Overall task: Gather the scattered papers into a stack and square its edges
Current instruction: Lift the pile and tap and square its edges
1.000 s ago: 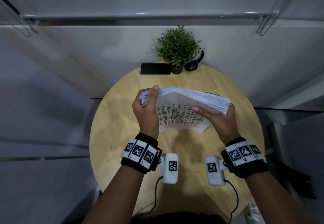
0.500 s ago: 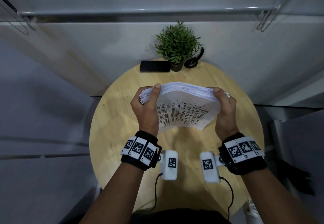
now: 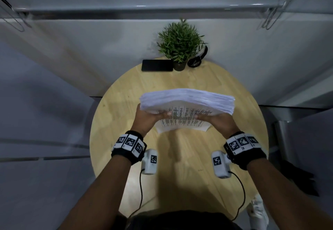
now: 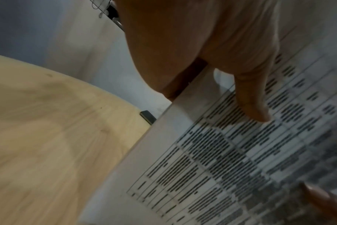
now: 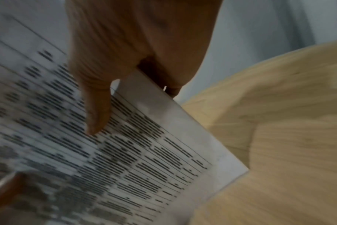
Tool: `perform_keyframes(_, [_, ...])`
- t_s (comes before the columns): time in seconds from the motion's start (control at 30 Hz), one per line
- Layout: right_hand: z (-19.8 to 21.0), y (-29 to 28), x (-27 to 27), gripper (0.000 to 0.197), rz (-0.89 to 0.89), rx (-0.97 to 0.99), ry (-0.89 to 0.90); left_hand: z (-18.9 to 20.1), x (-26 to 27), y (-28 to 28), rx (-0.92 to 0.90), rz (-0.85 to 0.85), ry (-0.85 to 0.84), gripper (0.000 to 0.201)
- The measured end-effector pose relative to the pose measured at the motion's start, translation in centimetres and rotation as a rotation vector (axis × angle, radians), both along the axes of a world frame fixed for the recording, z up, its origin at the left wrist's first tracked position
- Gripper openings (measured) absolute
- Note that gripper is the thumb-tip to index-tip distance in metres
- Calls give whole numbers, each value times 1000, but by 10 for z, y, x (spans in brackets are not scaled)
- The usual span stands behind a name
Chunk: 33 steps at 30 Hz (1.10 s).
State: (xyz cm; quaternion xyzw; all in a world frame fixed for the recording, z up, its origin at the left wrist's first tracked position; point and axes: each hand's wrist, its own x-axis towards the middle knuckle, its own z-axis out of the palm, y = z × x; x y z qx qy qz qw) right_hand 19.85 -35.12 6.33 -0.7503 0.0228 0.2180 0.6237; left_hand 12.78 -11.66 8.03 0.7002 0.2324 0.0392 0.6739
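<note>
Left hand (image 3: 147, 117) clamped on the left end of the stack (image 3: 187, 102), thumb flat across the printed face, the other fingers hidden behind the sheets. Stack held upright on its long edge over the middle of the surface (image 3: 115, 139), clear of the wood, printed side toward the body, lower edge bowed and free. Upper edges now close to level, where a second ago fanned and sloping down to the right; likely mid-tap, on the lift or the drop, motion blur in both wrist views. Right hand (image 3: 219, 122) likewise clamped on the right end, thumb across the print, having come off the open-palmed support of a second ago and the over-the-top hold of half a second ago. No loose sheets seen anywhere on the surface, so gathering looks done and only squaring left. Phone (image 3: 157, 65), plant (image 3: 181, 42) and a dark strap (image 3: 197, 59) at the far rim, unmoved.
</note>
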Motion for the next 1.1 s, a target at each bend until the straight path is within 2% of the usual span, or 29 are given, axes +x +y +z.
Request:
perform_keyframes(0.03, [-5, 1, 2, 50, -3, -33, 24, -1, 0, -1, 8, -9, 25, 49])
perform_keyframes(0.1, [-12, 6, 4, 45, -72, -23, -51, -1, 5, -4, 13, -14, 29, 45])
perform_keyframes(0.2, [3, 15, 0, 31, -204, 67, -186, 13, 11, -14, 9, 56, -50, 32])
perform_keyframes(0.27, [8, 17, -4, 29, -268, 106, -263, 23, 13, -20, 23, 77, -121, 37])
perform_keyframes(0.3, [9, 16, -7, 30, -287, 132, -285, 26, 11, -22, 19, 67, -155, 46])
perform_keyframes(0.37, [5, 10, -12, 56, -331, 133, -238, 25, 6, -25, 3, 68, -195, 54])
perform_keyframes(0.4, [-2, 7, -14, 62, -322, 124, -189, 19, 3, -25, -9, 73, -177, 51])
perform_keyframes(0.47, [-20, -1, -18, 50, -236, 87, -114, -1, -5, -23, -20, 99, -74, 41])
perform_keyframes(0.57, [-45, -10, -25, 43, -80, -39, 2, -27, -15, -22, -15, 93, 84, 42])
perform_keyframes(0.67, [-59, -17, -22, 32, -34, -130, 60, -37, -16, -19, 10, 34, 142, 48])
perform_keyframes(0.73, [-64, -19, -18, 38, -25, -134, 56, -35, -14, -17, 12, 46, 141, 55])
perform_keyframes(0.83, [-65, -18, -11, 46, -38, -147, 31, -21, -12, -18, 3, 59, 68, 52])
perform_keyframes(0.97, [-61, -15, -6, 38, -20, -152, 63, 10, -8, -26, -54, 79, -119, 43])
perform_keyframes(1.03, [-63, -16, -5, 39, -5, -191, 73, 10, -2, -27, -68, 122, -136, 38])
perform_keyframes(1.1, [-71, -18, -7, 41, 38, -260, 69, -3, 0, -27, -43, 133, -68, 40])
